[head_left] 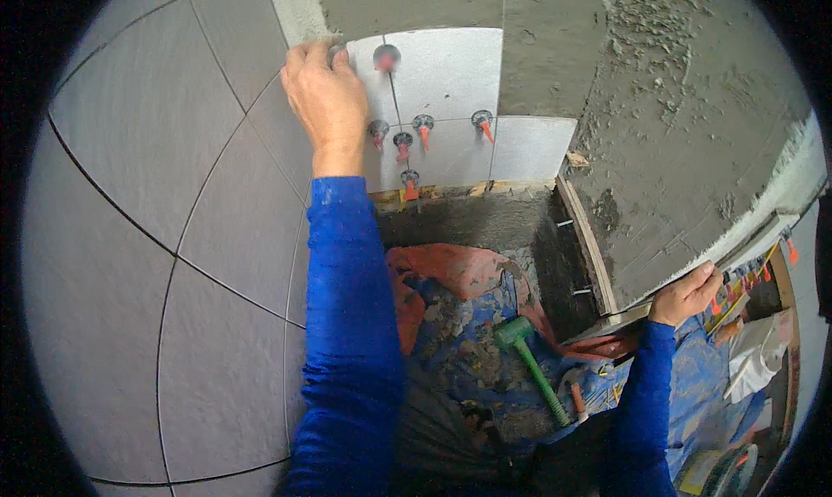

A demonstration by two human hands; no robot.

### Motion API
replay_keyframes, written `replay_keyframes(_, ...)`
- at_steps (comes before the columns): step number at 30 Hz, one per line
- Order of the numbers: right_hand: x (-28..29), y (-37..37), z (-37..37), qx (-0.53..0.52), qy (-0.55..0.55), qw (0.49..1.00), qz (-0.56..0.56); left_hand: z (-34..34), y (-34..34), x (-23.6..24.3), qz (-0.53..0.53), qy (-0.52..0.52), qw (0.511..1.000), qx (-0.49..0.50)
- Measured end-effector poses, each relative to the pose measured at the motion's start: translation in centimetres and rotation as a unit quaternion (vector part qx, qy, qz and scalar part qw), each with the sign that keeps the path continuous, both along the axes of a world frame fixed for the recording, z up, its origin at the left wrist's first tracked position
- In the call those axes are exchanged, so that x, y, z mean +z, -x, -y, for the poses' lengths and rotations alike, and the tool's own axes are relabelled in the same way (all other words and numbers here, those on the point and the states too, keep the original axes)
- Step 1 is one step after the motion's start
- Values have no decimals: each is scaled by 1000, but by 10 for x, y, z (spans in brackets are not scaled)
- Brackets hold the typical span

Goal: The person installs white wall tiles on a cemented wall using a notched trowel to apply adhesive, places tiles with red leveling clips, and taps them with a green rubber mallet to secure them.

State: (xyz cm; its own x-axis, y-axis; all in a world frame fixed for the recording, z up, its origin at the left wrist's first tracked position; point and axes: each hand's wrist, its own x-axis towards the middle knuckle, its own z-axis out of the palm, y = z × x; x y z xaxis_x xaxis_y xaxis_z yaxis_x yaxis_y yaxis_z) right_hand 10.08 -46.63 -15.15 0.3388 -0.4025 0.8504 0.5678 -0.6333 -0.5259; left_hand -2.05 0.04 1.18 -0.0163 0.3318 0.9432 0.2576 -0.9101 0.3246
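Note:
My left hand (pixel 326 94) is at the upper left corner of the white wall tile (pixel 451 72), its fingers curled over the top edge beside the grey tiled wall. Whatever sits under those fingertips is mostly hidden. Along the joints of the white tiles stand several tile levelers with dark round bases and red handles, such as a leveler (pixel 423 126) in the middle and a leveler (pixel 483 122) farther right. Low on the right, my right hand (pixel 687 296) closes around the edge of the mortar-coated wall (pixel 676 176).
Large grey tiles (pixel 95 306) cover the left wall. A wooden strip (pixel 585 246) with nails edges the mortar-coated wall. Below lie a reddish cloth (pixel 451 259), a dirty blue sheet (pixel 429 315) and a green mallet (pixel 530 363). A white bag (pixel 761 354) sits at the right.

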Motion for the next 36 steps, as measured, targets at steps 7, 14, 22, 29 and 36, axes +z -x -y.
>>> replay_keyframes(7,8,5,-6,-7,11,999,35,-26,-12,0,-91,-21,995,48)
replay_keyframes(14,6,5,-5,-2,11,1000,20,-40,-10,5,-115,-50,991,40)
replay_keyframes(22,4,4,-5,-1,-7,1000,6,-44,-12,12,-134,-47,990,3)
replay_keyframes(29,-2,-2,1,15,-20,1000,-5,-53,-15,15,-144,-36,989,-12)
replay_keyframes(36,-3,-5,2,10,-17,1000,10,-59,-12,20,-149,-45,988,-6)
